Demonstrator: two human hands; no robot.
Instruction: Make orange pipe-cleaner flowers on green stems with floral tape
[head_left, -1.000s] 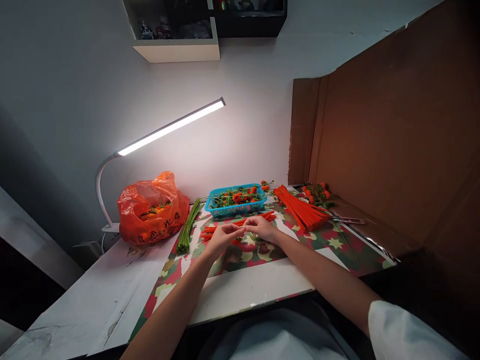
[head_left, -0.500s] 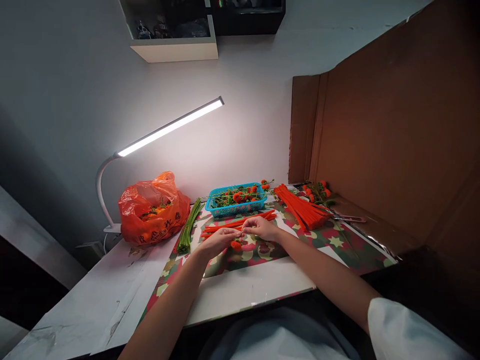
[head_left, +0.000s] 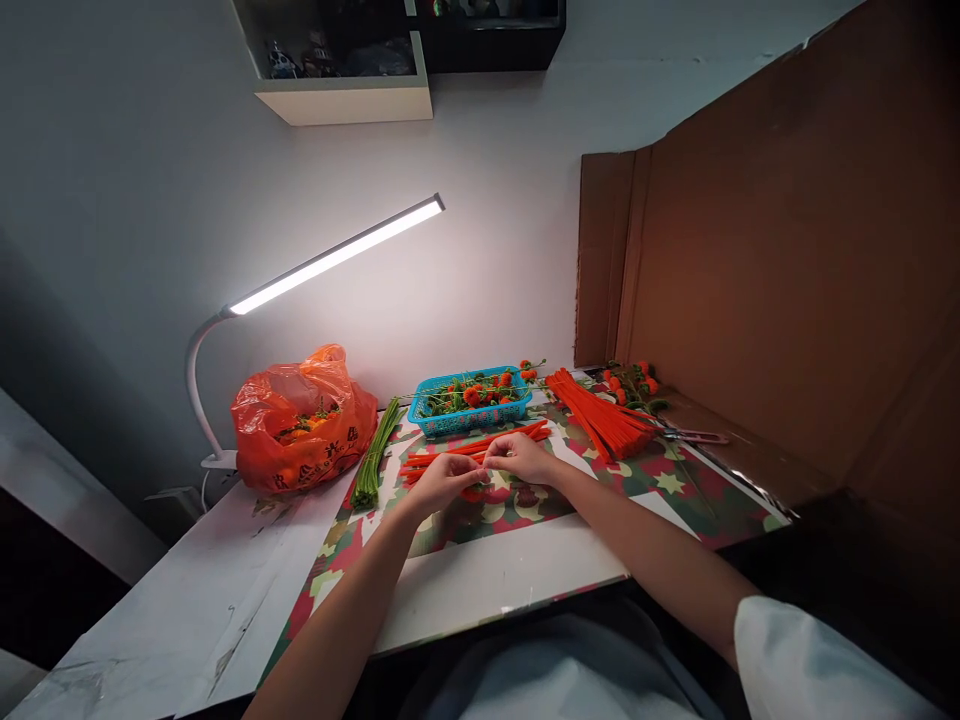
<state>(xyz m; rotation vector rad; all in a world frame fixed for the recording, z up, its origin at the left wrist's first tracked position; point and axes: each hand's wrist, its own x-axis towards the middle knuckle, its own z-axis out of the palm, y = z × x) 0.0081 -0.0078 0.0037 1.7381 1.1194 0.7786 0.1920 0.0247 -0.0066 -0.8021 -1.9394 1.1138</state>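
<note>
My left hand (head_left: 448, 482) is closed, thumb and fingers pinched together, with a small orange pipe-cleaner flower (head_left: 473, 492) showing just beneath its fingertips. My right hand (head_left: 523, 458) meets it at the fingertips, also in a pinch. What lies between the right fingers is too small to make out. Just behind both hands, several loose orange-red pipe cleaners (head_left: 525, 434) lie on the patterned mat (head_left: 517, 505). Beyond them stands a blue plastic basket (head_left: 471, 420) with orange flowers and green stems in it.
A bundle of green pipe cleaners (head_left: 375, 460) lies left, beside an orange plastic bag (head_left: 300, 430). To the right are a thick orange-red pipe-cleaner bundle (head_left: 606, 420), scissors (head_left: 697, 437) and more flowers (head_left: 630, 380). A lit lamp (head_left: 337, 255) overhangs; a cardboard wall (head_left: 765, 280) bounds the right.
The left fingers have turned slightly, and the orange flower under them is now more covered. Both hands stay fingertip to fingertip. The view has shifted a little.
</note>
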